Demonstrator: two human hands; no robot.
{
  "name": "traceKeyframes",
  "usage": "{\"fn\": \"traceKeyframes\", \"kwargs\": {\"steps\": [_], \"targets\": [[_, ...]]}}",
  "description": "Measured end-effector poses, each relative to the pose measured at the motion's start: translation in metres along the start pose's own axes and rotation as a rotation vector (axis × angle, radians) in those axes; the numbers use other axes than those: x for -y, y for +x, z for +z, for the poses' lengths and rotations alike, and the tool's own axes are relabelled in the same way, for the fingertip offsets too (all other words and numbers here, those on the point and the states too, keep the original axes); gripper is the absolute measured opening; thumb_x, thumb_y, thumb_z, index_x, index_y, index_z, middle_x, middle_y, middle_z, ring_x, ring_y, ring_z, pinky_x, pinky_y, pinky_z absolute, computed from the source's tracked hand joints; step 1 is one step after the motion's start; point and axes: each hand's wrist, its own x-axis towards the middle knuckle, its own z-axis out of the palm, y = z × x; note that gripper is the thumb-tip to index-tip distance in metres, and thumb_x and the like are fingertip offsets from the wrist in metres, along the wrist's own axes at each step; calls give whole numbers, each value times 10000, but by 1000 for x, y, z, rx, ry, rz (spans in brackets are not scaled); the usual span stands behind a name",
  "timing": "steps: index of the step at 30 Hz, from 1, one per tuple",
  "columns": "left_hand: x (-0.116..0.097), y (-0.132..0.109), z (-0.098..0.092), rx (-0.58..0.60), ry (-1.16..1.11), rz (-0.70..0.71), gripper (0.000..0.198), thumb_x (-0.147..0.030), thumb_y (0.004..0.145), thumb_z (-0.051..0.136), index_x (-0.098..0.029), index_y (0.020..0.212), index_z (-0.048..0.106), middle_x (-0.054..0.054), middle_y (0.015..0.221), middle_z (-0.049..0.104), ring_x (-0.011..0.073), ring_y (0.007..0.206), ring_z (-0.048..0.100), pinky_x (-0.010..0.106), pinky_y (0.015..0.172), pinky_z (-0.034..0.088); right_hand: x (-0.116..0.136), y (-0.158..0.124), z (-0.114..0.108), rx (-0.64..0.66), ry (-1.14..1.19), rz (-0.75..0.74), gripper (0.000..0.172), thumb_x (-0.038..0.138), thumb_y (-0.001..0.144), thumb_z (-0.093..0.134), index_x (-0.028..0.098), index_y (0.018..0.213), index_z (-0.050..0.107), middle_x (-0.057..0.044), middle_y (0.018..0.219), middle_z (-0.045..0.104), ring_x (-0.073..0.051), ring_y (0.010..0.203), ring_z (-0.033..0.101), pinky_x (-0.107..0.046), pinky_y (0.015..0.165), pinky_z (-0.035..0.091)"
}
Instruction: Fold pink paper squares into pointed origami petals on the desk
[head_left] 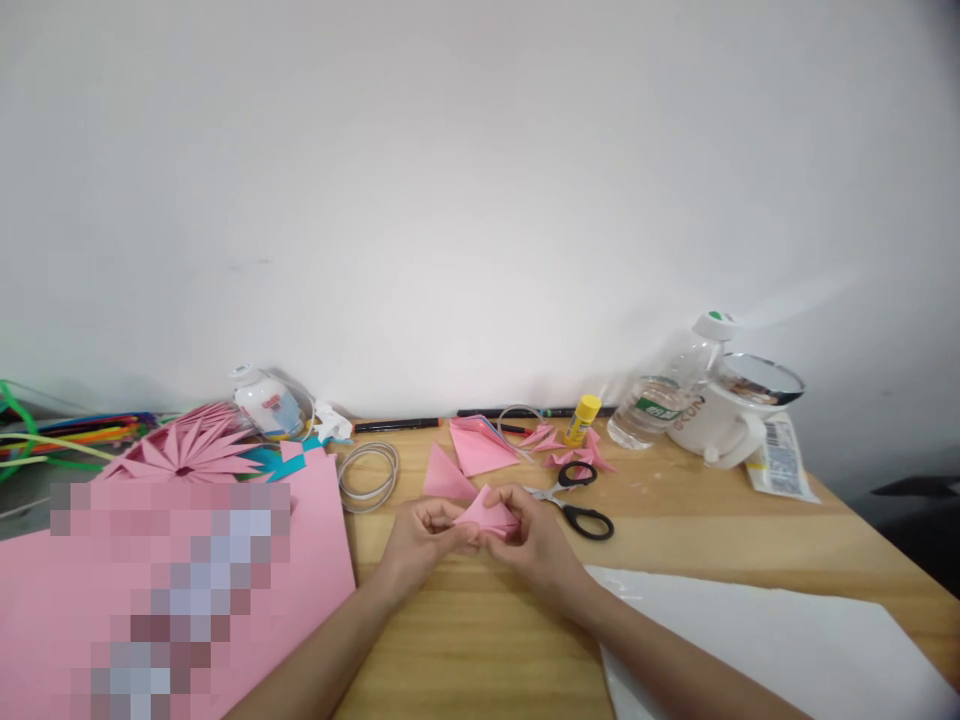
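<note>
A small folded piece of pink paper [486, 514] is held between both hands above the wooden table [465, 640]. My left hand [421, 535] pinches its left side, thumb and fingers closed. On its right side, my right hand [529, 535] grips the paper between thumb and fingers. Just beyond the hands lie a pink paper triangle [445, 474] and a stack of pink paper squares [484, 447]. Black-handled scissors [577, 500] rest right of my right hand, their blades partly hidden behind it.
A yellow glue stick [582, 420] stands among folded pink pieces. Tape rings [369, 477] lie left of the hands, near a large pink sheet [322, 550]. A water bottle [652, 405] and white mug [724, 415] stand back right. White sheet [750, 640] covers the front right.
</note>
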Motion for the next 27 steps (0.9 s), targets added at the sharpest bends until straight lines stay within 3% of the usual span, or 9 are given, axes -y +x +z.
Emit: {"fn": "traceKeyframes", "kwargs": {"steps": [10,15,27], "targets": [[1,0,0,-38,16,11,207,-252,563,753,-102,688,688,57,605,695,117,542,597,184,542,443,4,3,2,59,198,13,353,112,643,581,190,938,401,-18,832,565,-123,693,539,-203,555,427],[2,1,-1,-38,23,38,193,-257,593,734,-103,695,679,57,614,696,108,539,586,180,537,435,7,3,1,43,141,83,441,132,655,590,196,1030,368,-2,761,605,-119,589,564,-205,491,426],[2,1,4,-112,10,51,164,-221,560,750,-112,655,674,39,595,689,109,529,584,178,524,424,-2,4,0,5,114,88,425,119,641,588,192,1020,411,-40,869,634,-158,694,628,-246,571,498]]}}
